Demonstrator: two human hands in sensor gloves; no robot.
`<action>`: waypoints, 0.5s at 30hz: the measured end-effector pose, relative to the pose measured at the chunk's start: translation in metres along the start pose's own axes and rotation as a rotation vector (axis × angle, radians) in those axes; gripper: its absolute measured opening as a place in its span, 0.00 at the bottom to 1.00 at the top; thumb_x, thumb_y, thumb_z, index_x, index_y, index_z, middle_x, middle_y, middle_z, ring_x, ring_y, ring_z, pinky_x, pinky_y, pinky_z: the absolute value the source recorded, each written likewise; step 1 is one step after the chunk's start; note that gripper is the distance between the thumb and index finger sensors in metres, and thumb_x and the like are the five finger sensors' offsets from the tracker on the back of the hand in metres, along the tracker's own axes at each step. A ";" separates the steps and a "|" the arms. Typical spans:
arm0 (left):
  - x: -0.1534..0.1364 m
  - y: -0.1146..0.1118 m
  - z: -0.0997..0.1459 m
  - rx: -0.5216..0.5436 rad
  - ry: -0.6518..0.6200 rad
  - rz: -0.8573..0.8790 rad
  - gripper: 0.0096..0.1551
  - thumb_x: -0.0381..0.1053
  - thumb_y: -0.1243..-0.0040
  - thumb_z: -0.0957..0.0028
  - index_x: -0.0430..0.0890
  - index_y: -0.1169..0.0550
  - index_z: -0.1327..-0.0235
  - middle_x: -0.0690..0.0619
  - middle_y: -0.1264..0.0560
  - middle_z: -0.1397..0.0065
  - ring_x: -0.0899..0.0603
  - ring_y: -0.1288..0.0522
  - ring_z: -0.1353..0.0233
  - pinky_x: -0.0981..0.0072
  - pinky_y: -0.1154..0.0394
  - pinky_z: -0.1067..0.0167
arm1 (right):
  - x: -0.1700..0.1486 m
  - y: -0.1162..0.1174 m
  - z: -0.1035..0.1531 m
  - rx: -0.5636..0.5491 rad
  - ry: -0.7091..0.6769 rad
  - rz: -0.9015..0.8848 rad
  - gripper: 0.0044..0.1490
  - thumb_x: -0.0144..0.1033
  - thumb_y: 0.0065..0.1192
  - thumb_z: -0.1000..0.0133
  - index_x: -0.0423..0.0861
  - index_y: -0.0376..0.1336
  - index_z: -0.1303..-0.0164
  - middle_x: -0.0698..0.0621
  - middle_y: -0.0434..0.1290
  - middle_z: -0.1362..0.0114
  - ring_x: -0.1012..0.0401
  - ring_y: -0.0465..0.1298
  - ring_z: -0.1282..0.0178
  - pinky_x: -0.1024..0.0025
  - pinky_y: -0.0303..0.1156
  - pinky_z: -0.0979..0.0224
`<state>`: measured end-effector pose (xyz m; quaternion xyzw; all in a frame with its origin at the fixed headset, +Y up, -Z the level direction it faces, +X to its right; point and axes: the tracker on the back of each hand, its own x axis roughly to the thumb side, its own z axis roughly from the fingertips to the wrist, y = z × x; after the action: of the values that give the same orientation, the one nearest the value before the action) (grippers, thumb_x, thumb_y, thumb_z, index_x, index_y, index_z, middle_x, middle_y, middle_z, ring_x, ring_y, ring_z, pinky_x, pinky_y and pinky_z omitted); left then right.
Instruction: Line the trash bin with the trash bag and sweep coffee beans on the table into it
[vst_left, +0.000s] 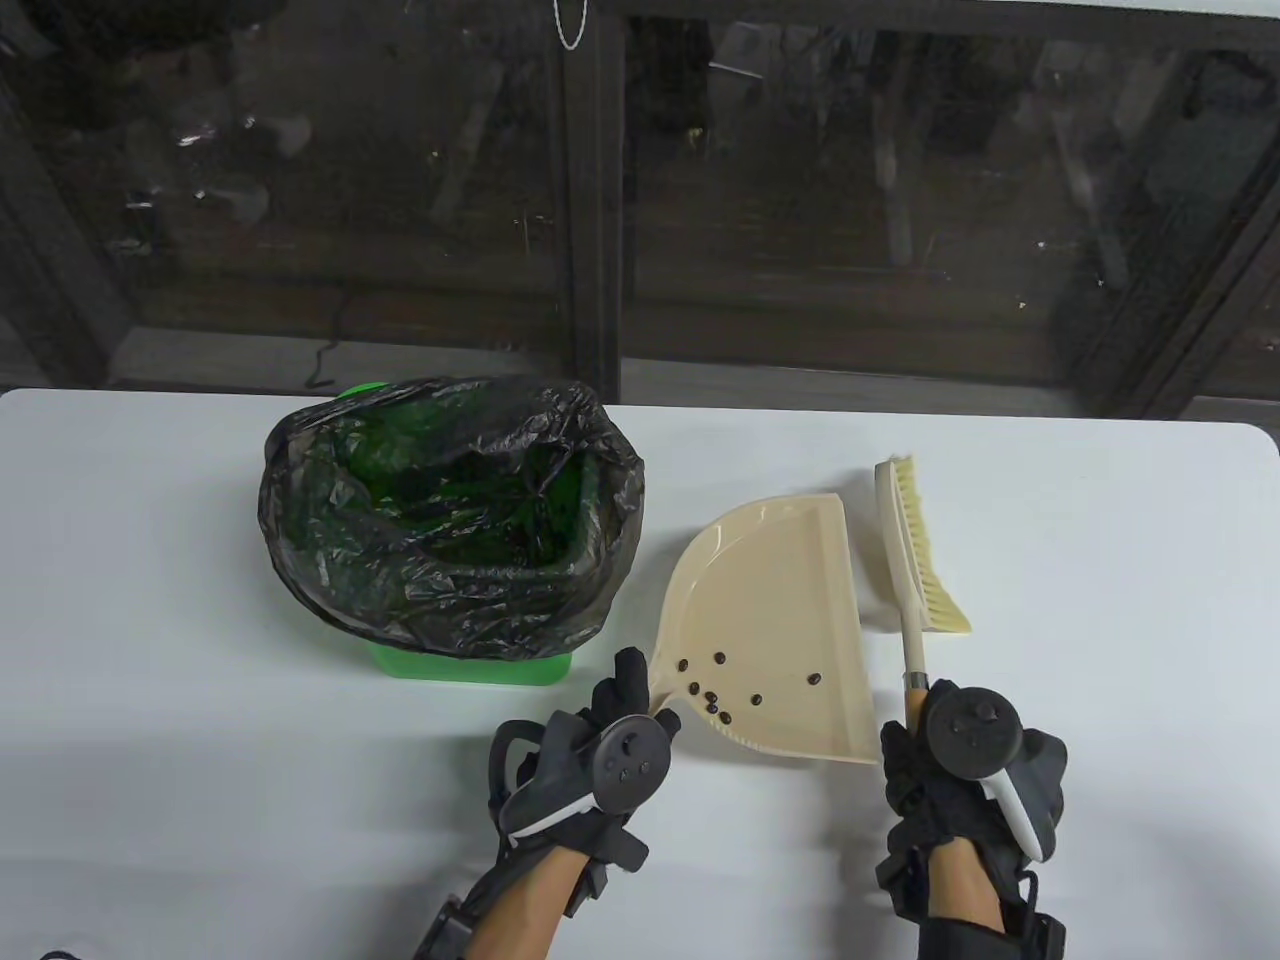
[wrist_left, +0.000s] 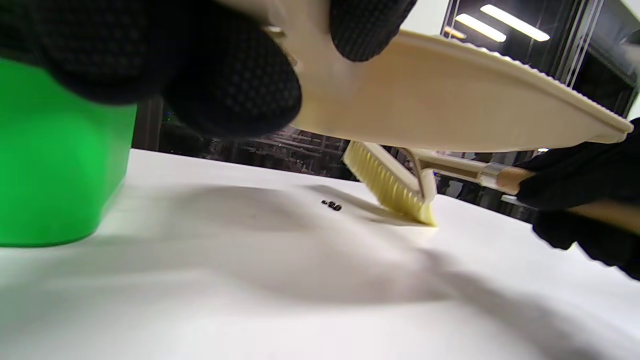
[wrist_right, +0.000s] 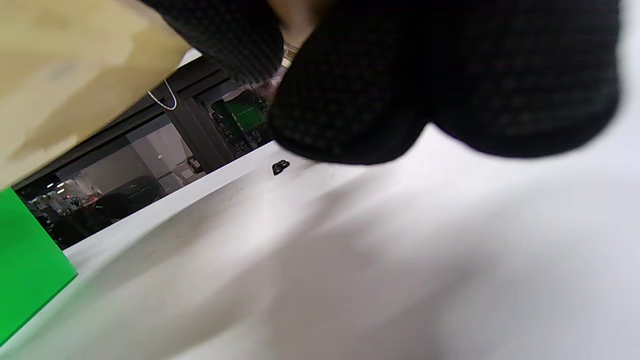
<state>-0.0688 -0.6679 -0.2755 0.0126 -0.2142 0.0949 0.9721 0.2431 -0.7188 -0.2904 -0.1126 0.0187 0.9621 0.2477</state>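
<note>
Green plastic shows at the base of the trash bin (vst_left: 465, 668), which stands on the left of the white tabletop (vst_left: 1100, 560) with the black trash bag (vst_left: 440, 520) already spread inside it and folded out over its rim. Just to the right of the bin, your left hand (vst_left: 600, 750) curls its fingers round the near left corner of the cream dustpan (vst_left: 770, 620), thumb on top, as the left wrist view shows from below. There you can see the dustpan held off the tabletop, tilted, with shadow under it. Several coffee beans (vst_left: 715, 700) lie in the pan, gathered towards its near edge beside your left hand, and one sits a little further right. The wrist views also show a few coffee beans lying on the tabletop under the raised pan, between the bin and the brush. Just right of the dustpan, the brush (vst_left: 915, 550) runs away from you, its pale bristles facing right and its bristle tips touching the tabletop in the left wrist view. Your right hand (vst_left: 960, 770) is wrapped round the wooden end of the brush handle, at the near right, fingers closed on it. The two hands are apart, with the pan's near edge between them.
</note>
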 end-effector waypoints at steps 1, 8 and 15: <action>0.001 0.004 0.001 0.003 -0.009 -0.005 0.39 0.47 0.53 0.22 0.17 0.44 0.17 0.32 0.26 0.32 0.40 0.15 0.60 0.49 0.20 0.59 | 0.001 0.000 0.000 -0.001 -0.005 0.008 0.45 0.38 0.60 0.41 0.24 0.45 0.29 0.43 0.79 0.52 0.64 0.83 0.72 0.66 0.83 0.71; 0.004 0.043 0.007 0.039 -0.039 0.037 0.39 0.47 0.53 0.22 0.17 0.44 0.17 0.32 0.26 0.32 0.40 0.15 0.60 0.49 0.20 0.59 | 0.001 0.001 0.000 0.012 -0.021 -0.007 0.45 0.38 0.60 0.41 0.24 0.45 0.29 0.43 0.79 0.52 0.63 0.83 0.72 0.66 0.83 0.71; -0.003 0.103 0.011 0.107 -0.038 0.055 0.39 0.48 0.54 0.22 0.18 0.44 0.17 0.32 0.26 0.31 0.40 0.15 0.60 0.49 0.20 0.59 | 0.002 0.002 0.000 0.027 -0.026 -0.018 0.45 0.38 0.60 0.41 0.24 0.45 0.29 0.43 0.79 0.52 0.63 0.83 0.72 0.65 0.83 0.71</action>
<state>-0.0955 -0.5684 -0.2688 0.0603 -0.2274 0.1328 0.9628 0.2406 -0.7198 -0.2910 -0.0971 0.0275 0.9609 0.2579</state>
